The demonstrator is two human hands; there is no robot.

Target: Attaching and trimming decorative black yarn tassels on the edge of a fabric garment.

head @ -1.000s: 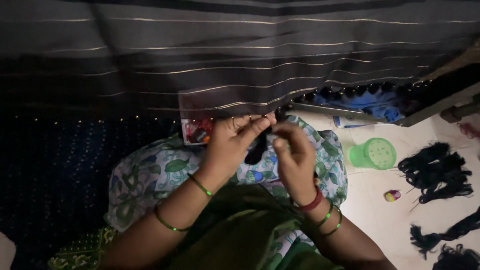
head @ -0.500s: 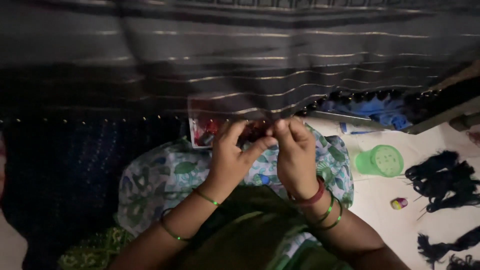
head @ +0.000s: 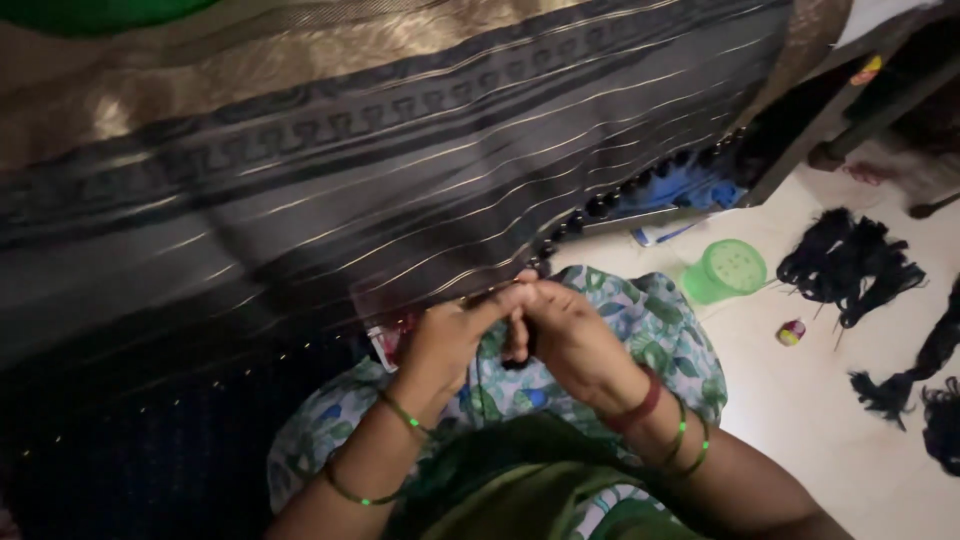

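Right now both hands, left hand and right hand, are pinching a dark tassel at the striped cloth's edge, apparently knotting it; tightening needs steady fingertips.

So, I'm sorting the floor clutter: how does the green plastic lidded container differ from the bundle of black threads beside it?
The green plastic lidded container is rigid, bright and stands upright; the bundle of black threads is limp, dark and lies sprawled flat. The container is compact and round, while the threads spread in loose strands. Both rest on the pale floor, untouched.
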